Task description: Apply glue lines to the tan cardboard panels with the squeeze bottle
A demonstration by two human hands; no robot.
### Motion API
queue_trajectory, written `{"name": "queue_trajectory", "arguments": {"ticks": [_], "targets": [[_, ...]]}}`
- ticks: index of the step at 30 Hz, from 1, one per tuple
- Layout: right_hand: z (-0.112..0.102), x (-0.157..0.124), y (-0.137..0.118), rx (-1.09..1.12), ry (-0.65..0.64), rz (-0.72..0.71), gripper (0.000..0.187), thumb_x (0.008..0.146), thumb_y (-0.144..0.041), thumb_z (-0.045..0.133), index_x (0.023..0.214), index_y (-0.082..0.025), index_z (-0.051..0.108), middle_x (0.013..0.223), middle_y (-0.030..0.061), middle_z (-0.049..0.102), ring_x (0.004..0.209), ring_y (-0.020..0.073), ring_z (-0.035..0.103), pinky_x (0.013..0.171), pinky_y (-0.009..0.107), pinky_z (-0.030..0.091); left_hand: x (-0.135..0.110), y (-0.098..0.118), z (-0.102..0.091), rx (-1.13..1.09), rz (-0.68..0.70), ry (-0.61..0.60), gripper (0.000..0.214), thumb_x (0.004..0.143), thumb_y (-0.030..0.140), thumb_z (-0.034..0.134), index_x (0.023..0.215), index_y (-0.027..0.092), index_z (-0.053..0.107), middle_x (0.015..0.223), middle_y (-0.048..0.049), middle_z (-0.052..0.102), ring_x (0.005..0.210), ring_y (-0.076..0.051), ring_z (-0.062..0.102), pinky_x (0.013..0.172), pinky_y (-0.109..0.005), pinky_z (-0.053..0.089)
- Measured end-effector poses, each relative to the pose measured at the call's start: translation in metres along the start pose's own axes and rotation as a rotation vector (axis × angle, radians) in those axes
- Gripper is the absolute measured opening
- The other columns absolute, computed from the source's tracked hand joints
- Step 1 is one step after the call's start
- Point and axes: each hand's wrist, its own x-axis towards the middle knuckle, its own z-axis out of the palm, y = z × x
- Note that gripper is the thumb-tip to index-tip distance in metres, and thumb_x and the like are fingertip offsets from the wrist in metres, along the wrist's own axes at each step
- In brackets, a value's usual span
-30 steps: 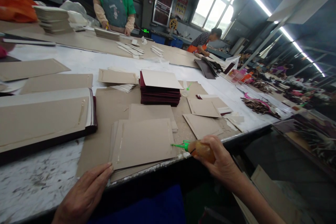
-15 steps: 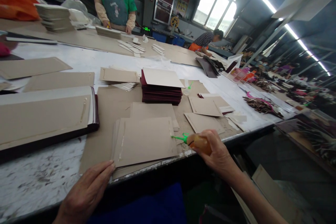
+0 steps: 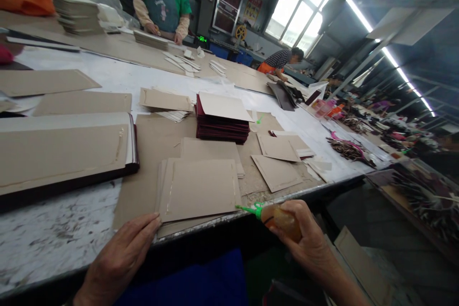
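My right hand [image 3: 304,239] is closed round a small amber glue bottle [image 3: 279,217] with a green nozzle, whose tip points at the near right corner of a tan cardboard sheet [image 3: 199,189]. That sheet tops a small stack at the table's front edge. My left hand [image 3: 120,260] lies with fingers stretched out, its fingertips on the stack's near left corner. Thin glue lines run along the sheet's left and right sides.
A pile of dark red covers [image 3: 222,126] with a white card on top stands behind the stack. A long board [image 3: 60,155] lies at left, loose tan sheets [image 3: 276,169] at right. Two other people work farther along the table. The table edge [image 3: 322,185] drops off at right.
My right hand with the bottle has dropped slightly, down and to the right, towards the sheet's near corner. My left hand stays on the stack's corner. The view has shifted a little.
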Motion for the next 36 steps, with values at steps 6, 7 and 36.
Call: {"name": "queue_trajectory", "arguments": {"ticks": [6,7,36], "targets": [[0.010,0.000,-0.012,0.027,-0.002,0.041,0.025,0.085,-0.027,0.064,0.104,-0.026,0.048,0.095,0.0026,0.054,0.085,0.0206,0.058,0.077,0.031,0.051,-0.002,0.001,0.001,0.014,-0.023,0.033,0.021,0.094,0.011,0.043,0.108,0.009,0.059,0.102,-0.0112,0.063,0.094,-0.018,0.063,0.087,-0.030,0.052],[0.013,0.000,-0.014,0.040,-0.010,0.052,0.025,0.085,-0.027,0.064,0.104,-0.026,0.048,0.096,0.0027,0.053,0.086,0.0209,0.058,0.078,0.032,0.051,-0.003,0.001,0.002,0.014,-0.025,0.030,0.021,0.093,0.011,0.044,0.108,0.009,0.059,0.102,-0.0114,0.063,0.094,-0.018,0.063,0.087,-0.031,0.052],[0.082,0.035,-0.067,0.807,-0.024,0.598,0.044,0.074,-0.044,0.075,0.105,-0.026,0.050,0.087,-0.0008,0.064,0.076,0.0169,0.061,0.068,0.027,0.050,-0.006,0.006,0.005,0.049,-0.085,0.050,0.025,0.088,-0.001,0.045,0.106,0.008,0.059,0.099,-0.0123,0.063,0.095,-0.019,0.059,0.082,-0.032,0.054]]}}
